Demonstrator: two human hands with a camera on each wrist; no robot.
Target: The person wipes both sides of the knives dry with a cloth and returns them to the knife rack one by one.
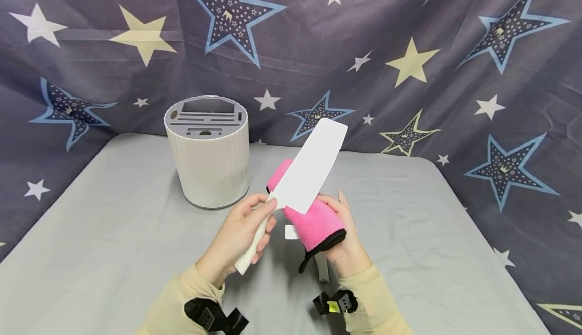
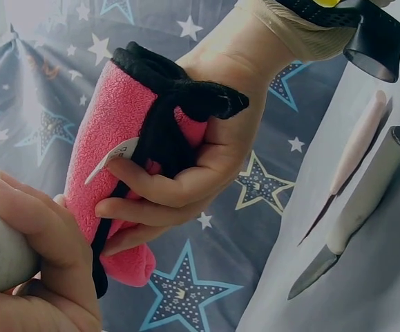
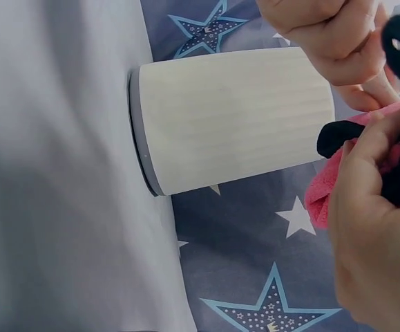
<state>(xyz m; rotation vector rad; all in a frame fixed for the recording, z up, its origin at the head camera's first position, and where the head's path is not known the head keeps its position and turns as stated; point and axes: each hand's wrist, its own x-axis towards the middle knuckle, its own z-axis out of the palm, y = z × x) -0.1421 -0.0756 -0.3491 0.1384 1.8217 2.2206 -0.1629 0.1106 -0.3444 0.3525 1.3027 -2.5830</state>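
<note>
My left hand (image 1: 241, 234) grips the pale handle of a cleaver (image 1: 313, 163), thumb near the base of its broad white blade. The blade points up and away to the right, in front of a pink towel (image 1: 320, 224) with black edging. My right hand (image 1: 349, 246) holds this folded towel from its right side, behind the blade. In the left wrist view, the right hand's fingers curl round the towel beside its white tag (image 2: 111, 160). Only the handle's rounded end shows there within the left hand (image 2: 48, 270).
A cream, ribbed knife block (image 1: 209, 168) with a slotted grey top stands at the back left of the grey-covered table (image 1: 100, 254). Beneath the hands lie a pale-handled knife (image 2: 358, 200) and a slimmer pinkish one (image 2: 355, 145). A star-patterned curtain (image 1: 309, 62) hangs behind.
</note>
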